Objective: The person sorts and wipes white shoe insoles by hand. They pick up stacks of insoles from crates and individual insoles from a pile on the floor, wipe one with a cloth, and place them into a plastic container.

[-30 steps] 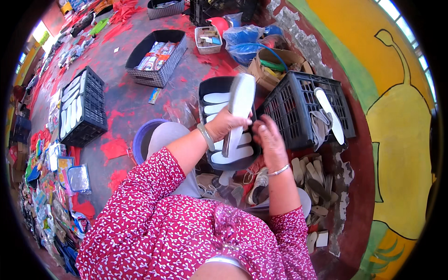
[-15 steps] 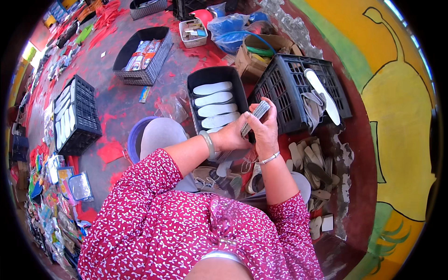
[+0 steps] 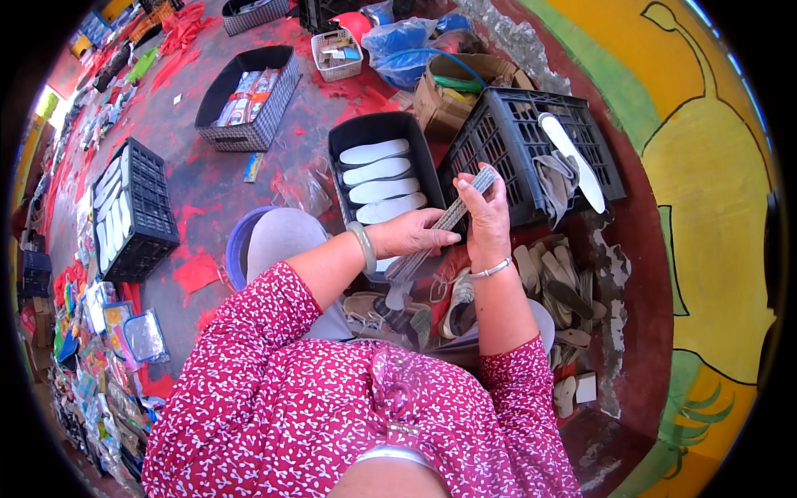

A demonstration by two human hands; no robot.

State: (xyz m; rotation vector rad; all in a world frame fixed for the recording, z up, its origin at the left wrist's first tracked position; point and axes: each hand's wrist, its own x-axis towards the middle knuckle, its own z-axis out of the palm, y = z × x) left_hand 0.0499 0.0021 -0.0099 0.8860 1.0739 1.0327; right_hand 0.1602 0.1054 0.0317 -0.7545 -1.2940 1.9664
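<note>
Both hands hold one grey shoe insole, seen edge-on and slanting from lower left to upper right. My left hand lies along its lower middle with the fingers pressed on it. My right hand grips its upper end between thumb and fingers. Just beyond the hands, a black tray holds several white insoles laid side by side. I wear a red flowered sleeve, a bangle on the left wrist and a thin bracelet on the right.
A black crate with a white insole and grey pieces stands at the right. Loose sandals and soles lie below it. Further off are a basket of packets, a black crate at left, a cardboard box and blue bags.
A second ago my left hand held a white insole upright over the tray. Now that insole lies in the tray, and both hands hold a grey insole lower down, nearer my body.
</note>
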